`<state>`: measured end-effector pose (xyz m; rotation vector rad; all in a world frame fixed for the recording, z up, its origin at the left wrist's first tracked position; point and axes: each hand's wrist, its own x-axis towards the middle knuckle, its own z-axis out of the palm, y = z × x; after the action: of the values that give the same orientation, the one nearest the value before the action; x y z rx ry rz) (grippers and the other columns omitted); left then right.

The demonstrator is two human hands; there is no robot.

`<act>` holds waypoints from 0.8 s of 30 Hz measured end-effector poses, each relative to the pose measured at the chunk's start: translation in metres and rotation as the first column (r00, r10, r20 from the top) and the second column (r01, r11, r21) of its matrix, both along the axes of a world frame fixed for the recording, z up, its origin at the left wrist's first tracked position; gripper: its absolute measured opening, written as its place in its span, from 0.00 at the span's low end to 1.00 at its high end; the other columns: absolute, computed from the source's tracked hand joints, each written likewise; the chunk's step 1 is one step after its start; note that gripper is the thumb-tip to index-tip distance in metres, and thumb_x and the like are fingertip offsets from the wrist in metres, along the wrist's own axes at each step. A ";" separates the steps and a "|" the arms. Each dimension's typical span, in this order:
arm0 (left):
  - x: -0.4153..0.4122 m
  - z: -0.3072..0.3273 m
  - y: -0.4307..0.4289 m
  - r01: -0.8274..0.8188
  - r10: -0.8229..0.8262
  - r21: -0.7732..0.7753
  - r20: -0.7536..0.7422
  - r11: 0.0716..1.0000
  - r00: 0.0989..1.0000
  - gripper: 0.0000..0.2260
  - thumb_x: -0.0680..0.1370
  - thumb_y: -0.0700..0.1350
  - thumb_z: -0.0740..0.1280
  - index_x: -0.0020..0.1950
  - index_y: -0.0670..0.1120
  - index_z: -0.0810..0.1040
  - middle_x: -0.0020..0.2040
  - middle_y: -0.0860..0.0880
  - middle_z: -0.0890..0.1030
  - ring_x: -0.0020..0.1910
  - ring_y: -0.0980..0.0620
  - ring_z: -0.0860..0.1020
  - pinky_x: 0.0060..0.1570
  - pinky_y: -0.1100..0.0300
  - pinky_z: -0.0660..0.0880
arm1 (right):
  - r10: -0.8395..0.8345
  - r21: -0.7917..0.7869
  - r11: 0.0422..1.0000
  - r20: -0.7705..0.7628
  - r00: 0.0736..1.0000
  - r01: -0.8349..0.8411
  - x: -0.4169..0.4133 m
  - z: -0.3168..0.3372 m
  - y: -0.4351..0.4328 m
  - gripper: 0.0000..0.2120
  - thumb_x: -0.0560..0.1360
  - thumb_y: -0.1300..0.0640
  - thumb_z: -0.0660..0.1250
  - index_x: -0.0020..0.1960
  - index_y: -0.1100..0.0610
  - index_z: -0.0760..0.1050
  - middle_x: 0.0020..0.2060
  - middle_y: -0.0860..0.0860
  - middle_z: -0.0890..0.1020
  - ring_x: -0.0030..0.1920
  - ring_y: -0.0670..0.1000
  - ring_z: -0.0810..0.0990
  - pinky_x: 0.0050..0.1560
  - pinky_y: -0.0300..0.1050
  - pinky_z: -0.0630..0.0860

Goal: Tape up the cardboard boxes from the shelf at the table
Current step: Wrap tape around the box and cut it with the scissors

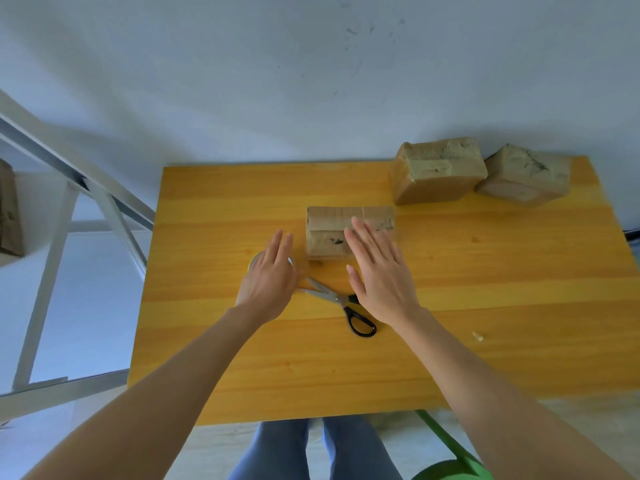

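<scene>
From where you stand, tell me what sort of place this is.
Likely a makeshift packing spot in a plain room: a yellow wooden table against a white wall, cardboard boxes and scissors on it, metal shelving beside it.

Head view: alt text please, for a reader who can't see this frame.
Two open hands reach over a yellow table: the left hand above a tape roll, the right hand partly over a small cardboard box. Scissors lie between the hands; two more boxes sit at the far right corner.
</scene>
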<state>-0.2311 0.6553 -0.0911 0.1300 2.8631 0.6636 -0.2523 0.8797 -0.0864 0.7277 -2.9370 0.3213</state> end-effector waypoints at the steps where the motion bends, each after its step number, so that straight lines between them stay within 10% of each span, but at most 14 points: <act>1: 0.008 -0.006 -0.007 0.009 -0.009 -0.023 -0.018 1.000 1.000 0.27 0.81 0.52 0.62 0.76 0.42 0.60 0.77 0.43 0.59 0.74 0.43 0.62 0.70 0.50 0.64 | 0.010 -0.030 0.999 -0.013 1.000 -0.011 0.006 -0.001 -0.005 0.24 0.81 0.53 0.52 0.75 0.61 0.61 0.76 0.56 0.63 0.76 0.55 0.61 0.74 0.56 0.61; 4: 0.022 -0.023 -0.023 0.052 -0.058 -0.128 -0.050 0.990 0.997 0.22 0.74 0.55 0.71 0.59 0.40 0.75 0.60 0.43 0.78 0.67 0.42 0.72 0.71 0.49 0.62 | 0.046 -0.096 0.994 -0.038 0.998 -0.050 0.024 -0.007 -0.024 0.18 0.80 0.57 0.56 0.68 0.60 0.70 0.69 0.56 0.73 0.67 0.55 0.72 0.67 0.53 0.70; 11: 0.020 -0.023 -0.032 0.075 -0.077 -0.109 -0.022 0.991 0.997 0.07 0.79 0.42 0.65 0.56 0.47 0.80 0.49 0.49 0.83 0.54 0.47 0.79 0.75 0.57 0.47 | 0.038 -0.253 0.968 0.152 0.988 0.001 0.040 -0.017 -0.065 0.12 0.78 0.64 0.65 0.61 0.63 0.75 0.58 0.56 0.79 0.47 0.56 0.82 0.41 0.46 0.79; 15: 0.017 -0.010 -0.039 -0.013 0.021 0.138 -0.056 0.990 0.998 0.04 0.79 0.42 0.66 0.50 0.43 0.80 0.42 0.50 0.83 0.44 0.47 0.80 0.75 0.54 0.54 | -0.049 -0.372 0.913 0.301 0.952 0.165 0.038 -0.016 -0.095 0.18 0.81 0.63 0.60 0.71 0.63 0.69 0.67 0.57 0.75 0.62 0.58 0.78 0.55 0.52 0.78; 18: 0.013 0.008 -0.038 -0.106 0.118 0.323 -0.018 0.940 0.993 0.04 0.78 0.43 0.68 0.48 0.43 0.80 0.39 0.54 0.80 0.43 0.47 0.77 0.62 0.50 0.71 | -0.133 -0.466 0.852 0.245 0.960 0.237 0.032 -0.008 -0.112 0.17 0.80 0.64 0.62 0.69 0.65 0.71 0.65 0.58 0.77 0.61 0.59 0.79 0.55 0.55 0.79; 24: 0.000 0.039 -0.034 -0.183 0.199 0.464 0.014 0.867 0.980 0.03 0.77 0.43 0.70 0.48 0.44 0.81 0.41 0.56 0.80 0.41 0.60 0.77 0.40 0.73 0.69 | -0.247 -0.586 0.787 -0.008 0.969 0.195 0.019 0.017 -0.120 0.08 0.75 0.67 0.66 0.53 0.66 0.80 0.45 0.58 0.83 0.41 0.57 0.83 0.37 0.48 0.79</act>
<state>-0.2312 0.6210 -0.0523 -0.0784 2.7088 1.3935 -0.2334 0.7594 -0.0692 0.2896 -2.5648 1.0718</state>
